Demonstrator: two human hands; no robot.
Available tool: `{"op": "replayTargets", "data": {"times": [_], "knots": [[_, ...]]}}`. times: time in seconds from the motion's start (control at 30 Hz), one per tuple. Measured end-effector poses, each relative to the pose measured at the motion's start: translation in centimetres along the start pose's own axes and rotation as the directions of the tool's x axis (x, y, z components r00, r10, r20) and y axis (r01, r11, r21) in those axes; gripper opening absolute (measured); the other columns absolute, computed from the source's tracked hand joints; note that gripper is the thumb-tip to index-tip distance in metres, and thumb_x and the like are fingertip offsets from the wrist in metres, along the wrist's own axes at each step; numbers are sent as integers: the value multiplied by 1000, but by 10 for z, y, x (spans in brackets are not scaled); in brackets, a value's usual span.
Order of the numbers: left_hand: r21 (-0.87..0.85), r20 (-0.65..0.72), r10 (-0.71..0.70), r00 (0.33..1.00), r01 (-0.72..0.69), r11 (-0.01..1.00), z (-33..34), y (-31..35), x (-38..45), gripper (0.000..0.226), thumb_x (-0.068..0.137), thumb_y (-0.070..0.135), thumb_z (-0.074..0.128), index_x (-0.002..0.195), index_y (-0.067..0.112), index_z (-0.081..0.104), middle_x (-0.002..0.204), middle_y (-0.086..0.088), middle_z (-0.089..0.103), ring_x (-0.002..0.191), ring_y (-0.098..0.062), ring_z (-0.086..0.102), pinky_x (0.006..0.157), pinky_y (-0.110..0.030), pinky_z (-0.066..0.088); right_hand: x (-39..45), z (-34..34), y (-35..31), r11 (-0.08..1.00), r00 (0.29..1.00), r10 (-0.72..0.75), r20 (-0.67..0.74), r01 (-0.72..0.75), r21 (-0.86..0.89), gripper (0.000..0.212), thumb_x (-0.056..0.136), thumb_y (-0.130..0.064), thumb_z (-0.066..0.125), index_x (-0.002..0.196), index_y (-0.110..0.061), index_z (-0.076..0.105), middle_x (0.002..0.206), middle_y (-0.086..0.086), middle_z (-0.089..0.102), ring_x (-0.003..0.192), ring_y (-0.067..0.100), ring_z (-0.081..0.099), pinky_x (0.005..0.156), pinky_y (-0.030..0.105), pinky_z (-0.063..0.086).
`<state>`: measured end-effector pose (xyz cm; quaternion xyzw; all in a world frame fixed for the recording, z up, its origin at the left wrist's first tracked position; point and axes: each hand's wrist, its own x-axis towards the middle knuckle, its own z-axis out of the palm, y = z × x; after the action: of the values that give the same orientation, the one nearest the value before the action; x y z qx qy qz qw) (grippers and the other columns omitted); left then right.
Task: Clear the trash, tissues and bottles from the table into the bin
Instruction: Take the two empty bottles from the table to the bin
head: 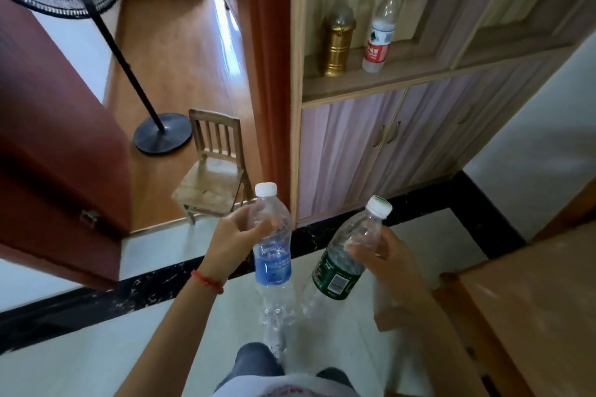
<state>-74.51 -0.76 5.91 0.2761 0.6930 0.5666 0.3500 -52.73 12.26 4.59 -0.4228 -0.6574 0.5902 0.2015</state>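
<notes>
My left hand grips the upper part of a clear plastic bottle with a blue label and a white cap, held nearly upright over the tiled floor. My right hand holds a second clear bottle with a dark green label, tilted to the right, its white cap pointing up. Both bottles look empty and hang side by side at about the same height. A corner of the wooden table shows at the lower right. No bin is in view.
A wooden cabinet stands ahead with a red-capped bottle and a gold container on its shelf. Left of it, an open doorway holds a small wooden chair and a standing fan. A dark red door is at the left.
</notes>
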Motion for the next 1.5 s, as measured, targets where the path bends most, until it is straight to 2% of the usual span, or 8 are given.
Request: {"op": "replayTargets", "data": {"times": [0.1, 0.23, 0.37, 0.6, 0.9, 1.07, 1.2, 1.5], "knots": [[48, 64, 7, 998, -10, 999, 4, 11, 50, 25, 76, 15, 69, 92, 33, 62, 75, 21, 72, 72, 7, 65, 58, -4, 46, 33, -1, -11, 999, 998, 11, -63, -8, 43, 31, 76, -13, 72, 104, -18, 59, 92, -4, 68, 74, -4, 65, 57, 6, 47], [76, 101, 10, 995, -17, 997, 26, 22, 107, 26, 78, 15, 68, 92, 34, 59, 78, 24, 63, 62, 12, 61, 51, -2, 45, 67, -11, -15, 996, 992, 41, -123, -31, 80, 30, 77, -8, 70, 105, -11, 59, 93, 5, 68, 80, 7, 66, 64, 14, 50], [142, 204, 28, 979, -58, 988, 60, 32, 159, 28, 78, 6, 67, 69, 31, 58, 66, 21, 63, 64, 7, 58, 54, 1, 41, 98, -35, -16, 997, 978, 46, -202, -33, 66, 29, 78, -10, 70, 105, -14, 60, 93, 1, 69, 78, 4, 65, 61, 8, 48], [80, 352, -13, 936, -16, 997, 137, 55, 235, 20, 73, 15, 72, 74, 35, 66, 66, 27, 70, 65, 10, 63, 55, -4, 45, 140, -101, -16, 997, 940, 12, -341, 14, 73, 28, 78, -8, 70, 103, -14, 60, 89, -6, 68, 77, 1, 65, 66, 10, 49], [80, 629, -11, 778, -50, 996, 259, 89, 286, 19, 77, 12, 68, 87, 28, 70, 77, 19, 74, 76, 3, 67, 60, -8, 49, 139, -187, 4, 984, 836, 107, -539, -12, 177, 34, 73, -27, 73, 105, -23, 60, 94, -3, 72, 89, 10, 68, 77, 24, 53], [87, 741, -6, 671, -88, 992, 324, 104, 306, 17, 79, 10, 66, 89, 24, 67, 72, 18, 73, 72, 3, 67, 57, -8, 48, 135, -222, 11, 978, 738, 138, -660, 4, 209, 31, 72, -26, 72, 100, -29, 61, 95, -17, 72, 88, 7, 68, 71, 14, 51], [64, 800, 18, 600, -116, 991, 376, 114, 327, 20, 79, 7, 65, 97, 16, 64, 66, 17, 72, 67, 7, 65, 54, -5, 46, 142, -251, 18, 976, 662, 165, -731, -3, 218, 26, 77, -16, 70, 100, -24, 61, 92, -8, 73, 87, 10, 68, 71, 18, 54], [38, 879, 17, 477, -105, 994, 496, 142, 399, 30, 80, 2, 62, 109, 5, 59, 88, 1, 66, 68, 7, 65, 60, -6, 49, 199, -335, 19, 968, 549, 191, -813, 32, 250, 48, 67, -36, 71, 109, -16, 59, 99, 3, 71, 88, 16, 69, 66, 23, 55]]}}
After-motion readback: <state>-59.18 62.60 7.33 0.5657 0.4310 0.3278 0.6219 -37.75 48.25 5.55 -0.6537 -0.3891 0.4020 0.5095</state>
